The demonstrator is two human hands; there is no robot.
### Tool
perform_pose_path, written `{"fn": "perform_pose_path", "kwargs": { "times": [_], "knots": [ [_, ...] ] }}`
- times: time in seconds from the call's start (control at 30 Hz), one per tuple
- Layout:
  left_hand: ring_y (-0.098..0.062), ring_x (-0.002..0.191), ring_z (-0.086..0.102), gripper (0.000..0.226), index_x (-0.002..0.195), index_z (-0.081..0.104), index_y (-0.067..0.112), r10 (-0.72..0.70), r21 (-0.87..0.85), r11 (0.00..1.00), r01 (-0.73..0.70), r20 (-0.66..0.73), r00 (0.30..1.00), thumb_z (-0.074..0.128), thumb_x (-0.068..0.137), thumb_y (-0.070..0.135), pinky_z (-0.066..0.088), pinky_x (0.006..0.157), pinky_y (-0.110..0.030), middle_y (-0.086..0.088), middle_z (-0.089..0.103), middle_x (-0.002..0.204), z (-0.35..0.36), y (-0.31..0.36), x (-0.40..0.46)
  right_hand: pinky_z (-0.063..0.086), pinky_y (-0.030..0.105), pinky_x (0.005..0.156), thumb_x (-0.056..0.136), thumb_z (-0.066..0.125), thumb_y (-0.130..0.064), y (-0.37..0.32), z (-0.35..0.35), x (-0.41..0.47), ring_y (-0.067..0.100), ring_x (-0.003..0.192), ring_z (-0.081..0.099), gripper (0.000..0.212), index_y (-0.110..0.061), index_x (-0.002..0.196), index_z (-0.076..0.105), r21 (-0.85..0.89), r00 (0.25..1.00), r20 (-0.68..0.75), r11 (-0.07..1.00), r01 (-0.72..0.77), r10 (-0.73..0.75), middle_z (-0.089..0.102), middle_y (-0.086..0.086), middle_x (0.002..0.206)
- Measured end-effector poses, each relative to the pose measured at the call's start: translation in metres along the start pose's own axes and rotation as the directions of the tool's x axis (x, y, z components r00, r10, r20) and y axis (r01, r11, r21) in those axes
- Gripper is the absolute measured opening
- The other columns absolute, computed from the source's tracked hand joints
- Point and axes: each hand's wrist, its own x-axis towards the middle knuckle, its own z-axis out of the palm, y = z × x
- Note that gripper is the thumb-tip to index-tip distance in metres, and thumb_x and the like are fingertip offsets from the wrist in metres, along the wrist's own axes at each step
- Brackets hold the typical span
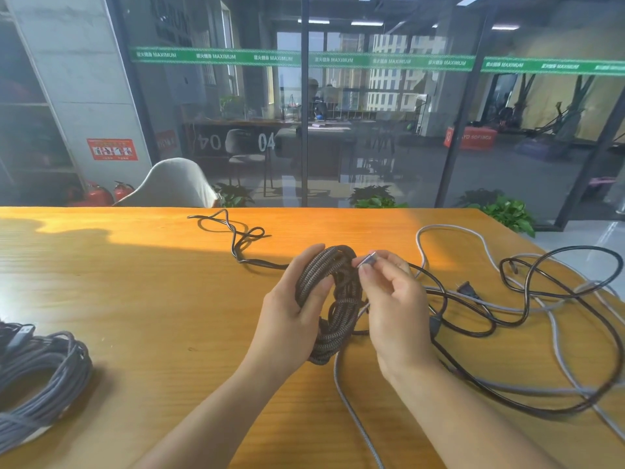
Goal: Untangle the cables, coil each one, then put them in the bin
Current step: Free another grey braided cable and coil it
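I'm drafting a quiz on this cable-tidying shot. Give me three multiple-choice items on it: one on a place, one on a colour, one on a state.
1. Where does the already coiled grey cable bundle lie on the orange wooden table?
A. near left edge
B. far right corner
C. under the right hand

2. What colour is the power cord with the two-pin plug?
A. white
B. black
C. red

3. What is the right hand doing?
A. resting flat on the table
B. hanging idle
C. pinching a silver connector

Answers: 1 A, the grey bundle sits at the picture's lower left. 2 B, the plug and its cord are black. 3 C, thumb and fingers grip the connector beside the dark braided cable coil, which the left hand holds.
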Motion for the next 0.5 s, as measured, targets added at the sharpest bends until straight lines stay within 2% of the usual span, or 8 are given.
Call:
{"fn": "perform_pose_path", "kwargs": {
  "times": [0.1, 0.13, 0.2, 0.27, 0.37, 0.43, 0.5],
  "knots": [
    [-0.01, 0.064, 0.053, 0.036, 0.138, 0.055, 0.046, -0.028, -0.047, 0.998, 0.029, 0.021, 0.999, 0.059, 0.105, 0.03, 0.05, 0.069, -0.034, 0.022, 0.061, 0.073, 0.002, -0.001, 0.003, 0.054, 0.044, 0.107, 0.105, 0.059, -0.01, 0.0, -0.004, 0.007, 0.022, 0.105, 0.069, 0.019, -0.006, 0.1, 0.078, 0.198, 0.991, 0.012, 0.971, -0.135, 0.135, 0.063, 0.016, 0.124],
    [-0.011, 0.065, 0.052, 0.036, 0.137, 0.055, 0.046, -0.035, -0.063, 0.997, 0.037, 0.033, 0.999, 0.059, 0.105, 0.029, 0.049, 0.068, -0.035, 0.02, 0.06, 0.072, 0.002, -0.001, 0.003, 0.053, 0.045, 0.107, 0.105, 0.059, -0.009, 0.0, -0.005, 0.009, 0.022, 0.101, 0.069, 0.019, -0.001, 0.103, 0.076, 0.254, 0.983, 0.038, 0.95, -0.182, 0.178, 0.065, 0.019, 0.121],
    [-0.012, 0.064, 0.05, 0.035, 0.135, 0.056, 0.046, -0.05, -0.1, 0.994, 0.053, 0.033, 0.998, 0.059, 0.105, 0.029, 0.048, 0.065, -0.033, 0.018, 0.058, 0.07, 0.001, -0.002, 0.002, 0.052, 0.046, 0.109, 0.106, 0.057, -0.009, 0.0, -0.006, 0.012, 0.018, 0.098, 0.069, 0.02, 0.004, 0.108, 0.073, 0.309, 0.971, 0.084, 0.921, -0.237, 0.222, 0.069, 0.015, 0.111],
    [-0.012, 0.062, 0.048, 0.033, 0.132, 0.058, 0.047, -0.068, -0.149, 0.986, 0.07, 0.016, 0.998, 0.059, 0.105, 0.028, 0.047, 0.061, -0.031, 0.016, 0.055, 0.069, -0.002, -0.003, 0.001, 0.051, 0.047, 0.11, 0.106, 0.056, -0.01, 0.001, -0.006, 0.013, 0.018, 0.098, 0.068, 0.022, 0.005, 0.111, 0.07, 0.293, 0.963, 0.151, 0.92, -0.259, 0.223, 0.069, 0.01, 0.107],
    [-0.014, 0.06, 0.045, 0.032, 0.129, 0.061, 0.051, -0.113, -0.215, 0.97, 0.113, 0.014, 0.994, 0.061, 0.104, 0.032, 0.046, 0.059, -0.03, 0.004, 0.053, 0.072, -0.01, -0.007, -0.001, 0.052, 0.044, 0.106, 0.108, 0.054, -0.017, 0.0, -0.006, 0.01, 0.021, 0.105, 0.069, 0.021, -0.002, 0.112, 0.068, 0.181, 0.941, 0.274, 0.95, -0.253, 0.198, 0.073, 0.005, 0.107],
    [-0.014, 0.061, 0.044, 0.031, 0.129, 0.063, 0.052, -0.137, -0.254, 0.957, 0.136, 0.017, 0.99, 0.061, 0.103, 0.034, 0.045, 0.059, -0.028, -0.001, 0.051, 0.075, -0.015, -0.008, -0.002, 0.051, 0.034, 0.098, 0.107, 0.055, -0.022, 0.0, -0.005, 0.007, 0.014, 0.106, 0.068, 0.016, -0.011, 0.113, 0.065, 0.122, 0.93, 0.319, 0.965, -0.233, 0.184, 0.073, -0.002, 0.11],
    [-0.015, 0.063, 0.044, 0.03, 0.128, 0.065, 0.049, -0.141, -0.278, 0.95, 0.142, 0.024, 0.99, 0.062, 0.103, 0.033, 0.045, 0.057, -0.025, -0.003, 0.052, 0.076, -0.015, -0.008, -0.002, 0.048, 0.02, 0.091, 0.104, 0.059, -0.028, -0.002, -0.005, 0.006, -0.001, 0.105, 0.066, 0.017, -0.021, 0.119, 0.062, 0.069, 0.916, 0.358, 0.973, -0.222, 0.183, 0.069, -0.009, 0.117]
  ]
}}
